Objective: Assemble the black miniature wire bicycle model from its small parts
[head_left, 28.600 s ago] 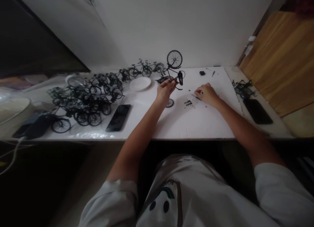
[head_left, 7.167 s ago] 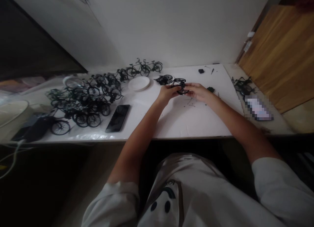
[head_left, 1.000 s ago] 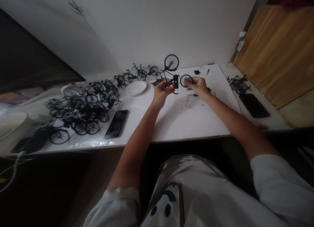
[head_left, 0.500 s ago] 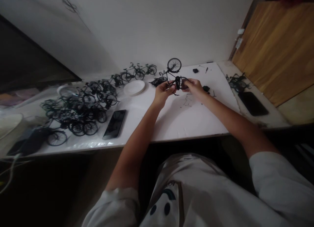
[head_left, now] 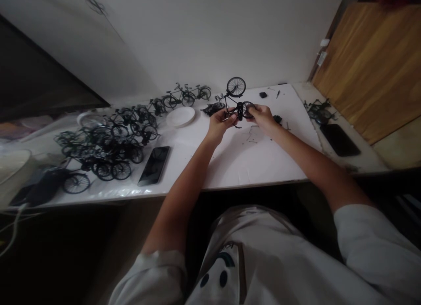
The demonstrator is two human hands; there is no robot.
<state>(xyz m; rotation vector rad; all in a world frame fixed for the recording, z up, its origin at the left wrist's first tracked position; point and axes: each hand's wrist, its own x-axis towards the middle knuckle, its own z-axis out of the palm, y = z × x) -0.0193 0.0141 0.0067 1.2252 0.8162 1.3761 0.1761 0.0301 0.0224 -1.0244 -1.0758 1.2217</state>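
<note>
Above the white table board (head_left: 263, 160) I hold a small black model bicycle (head_left: 236, 87) with both hands. One of its wheels points up and away from me; the other is down by my right fingers. My left hand (head_left: 220, 124) is closed around the frame, thumb near the middle of the bicycle. My right hand (head_left: 259, 116) pinches the lower wheel, and its fingertips partly hide that wheel. Thin wire-like parts (head_left: 252, 134) lie on the board below my hands. A dark clump of parts (head_left: 213, 109) rests behind my left hand.
Many finished-looking model bicycles (head_left: 108, 142) crowd the left side, with more (head_left: 177, 97) along the wall. A white plate (head_left: 180, 116) and a phone (head_left: 154, 165) lie left of my arms. Another dark phone (head_left: 340, 139) and a model bicycle (head_left: 318, 110) sit at the right.
The bicycle has turned very slightly, its raised wheel shifting a little to the right. Both hands keep their hold in nearly the same place.
</note>
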